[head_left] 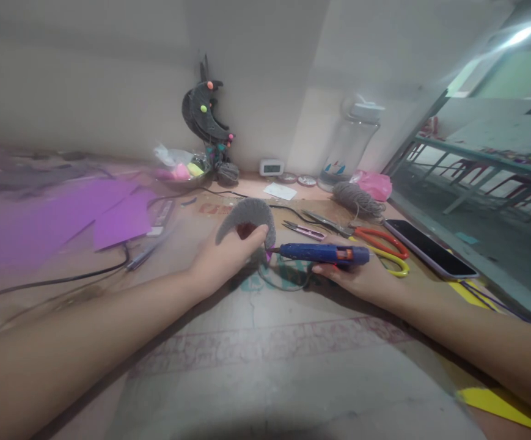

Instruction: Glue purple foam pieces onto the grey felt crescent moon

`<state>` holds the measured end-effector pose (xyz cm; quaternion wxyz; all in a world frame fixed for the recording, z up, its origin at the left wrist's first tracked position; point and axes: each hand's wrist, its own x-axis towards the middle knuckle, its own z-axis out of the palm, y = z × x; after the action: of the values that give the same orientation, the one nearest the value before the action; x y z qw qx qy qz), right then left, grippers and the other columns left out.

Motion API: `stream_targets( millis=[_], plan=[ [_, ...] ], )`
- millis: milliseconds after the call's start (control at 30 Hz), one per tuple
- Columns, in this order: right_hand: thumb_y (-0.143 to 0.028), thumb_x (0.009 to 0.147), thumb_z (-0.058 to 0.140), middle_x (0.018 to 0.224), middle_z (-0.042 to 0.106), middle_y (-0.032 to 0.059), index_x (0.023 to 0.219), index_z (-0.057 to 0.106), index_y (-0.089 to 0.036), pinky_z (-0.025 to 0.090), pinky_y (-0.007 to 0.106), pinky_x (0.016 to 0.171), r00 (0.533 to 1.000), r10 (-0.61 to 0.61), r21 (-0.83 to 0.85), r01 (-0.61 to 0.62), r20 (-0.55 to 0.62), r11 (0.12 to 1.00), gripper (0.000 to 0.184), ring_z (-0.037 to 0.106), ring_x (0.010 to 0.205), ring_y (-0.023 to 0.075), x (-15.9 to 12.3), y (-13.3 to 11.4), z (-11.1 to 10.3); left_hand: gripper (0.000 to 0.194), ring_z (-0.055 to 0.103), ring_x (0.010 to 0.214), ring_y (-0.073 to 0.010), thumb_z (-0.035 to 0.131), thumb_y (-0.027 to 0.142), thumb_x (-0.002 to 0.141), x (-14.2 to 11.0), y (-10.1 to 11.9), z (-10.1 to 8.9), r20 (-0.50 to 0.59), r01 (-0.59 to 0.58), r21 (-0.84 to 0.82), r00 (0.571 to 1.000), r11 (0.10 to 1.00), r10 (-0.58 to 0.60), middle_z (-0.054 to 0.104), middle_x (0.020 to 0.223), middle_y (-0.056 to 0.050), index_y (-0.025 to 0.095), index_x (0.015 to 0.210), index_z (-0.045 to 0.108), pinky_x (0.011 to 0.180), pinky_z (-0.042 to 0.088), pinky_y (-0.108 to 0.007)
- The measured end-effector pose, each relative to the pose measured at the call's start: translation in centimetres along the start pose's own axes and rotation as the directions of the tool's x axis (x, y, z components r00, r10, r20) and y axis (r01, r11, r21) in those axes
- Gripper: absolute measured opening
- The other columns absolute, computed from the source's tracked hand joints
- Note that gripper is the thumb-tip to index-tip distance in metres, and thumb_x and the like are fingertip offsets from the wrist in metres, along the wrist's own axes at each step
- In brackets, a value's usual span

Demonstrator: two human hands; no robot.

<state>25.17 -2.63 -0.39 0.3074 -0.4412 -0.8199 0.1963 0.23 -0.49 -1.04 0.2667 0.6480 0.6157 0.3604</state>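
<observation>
My left hand point(228, 253) is closed around a grey yarn-wrapped crescent point(253, 212), its curved side turned up. A small purple piece point(269, 255) shows at the crescent's lower right tip. In my right hand point(345, 272) is a blue hot glue gun point(315, 253), held level with its nozzle pointing left at that tip. Whether the nozzle touches the purple piece I cannot tell. A strand of grey yarn point(288, 288) loops over the table below the two hands.
Scissors point(382, 241), thread snips point(304, 230), a phone point(430, 247) and a grey yarn ball point(357, 198) lie to the right. Purple sheets point(121, 220) and a cable point(45, 282) are at left. Behind stand a bottle point(350, 146), a small clock point(271, 167) and a hanging dark crescent point(196, 113).
</observation>
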Motion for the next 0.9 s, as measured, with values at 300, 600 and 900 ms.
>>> stream_targets(
  millis=[300, 600, 900],
  plan=[
    [-0.042, 0.08, 0.068, 0.065, 0.055, -0.002, 0.073, 0.054, -0.023, 0.043, 0.027, 0.055, 1.0, 0.005, 0.002, -0.005, 0.007, 1.0, 0.026, 0.052, 0.059, 0.0153, -0.02, -0.15, 0.1, 0.041, 0.067, 0.095, -0.0296, 0.05, 0.061, 0.081, -0.14, 0.24, -0.18, 0.007, 0.028, 0.018, 1.0, 0.999, -0.028, 0.076, 0.099, -0.004, 0.027, 0.09, 0.071, 0.092, 0.047, -0.041],
    [-0.043, 0.08, 0.069, 0.064, 0.056, -0.0013, 0.073, 0.054, -0.024, 0.045, 0.028, 0.055, 1.0, 0.0, -0.017, 0.0, -0.005, 1.0, 0.025, 0.053, 0.059, 0.0165, -0.07, -0.1, 0.0, 0.04, 0.066, 0.101, -0.0297, 0.05, 0.059, 0.081, -0.36, 0.82, -0.56, 0.036, 0.044, 0.013, 0.998, 0.999, -0.044, 0.076, 0.098, -0.004, 0.026, 0.087, 0.072, 0.094, 0.046, -0.04],
    [-0.045, 0.079, 0.069, 0.069, 0.061, -0.0002, 0.075, 0.057, -0.023, 0.048, 0.029, 0.058, 0.997, 0.059, -0.054, -0.062, -0.046, 0.997, 0.025, 0.058, 0.063, 0.0185, -0.16, 0.56, 0.15, 0.037, 0.066, 0.099, -0.0297, 0.05, 0.058, 0.082, -0.18, 0.95, -0.49, 0.048, 0.066, 0.009, 0.997, 0.998, -0.066, 0.074, 0.095, -0.004, 0.026, 0.081, 0.069, 0.095, 0.045, -0.039]
  ],
)
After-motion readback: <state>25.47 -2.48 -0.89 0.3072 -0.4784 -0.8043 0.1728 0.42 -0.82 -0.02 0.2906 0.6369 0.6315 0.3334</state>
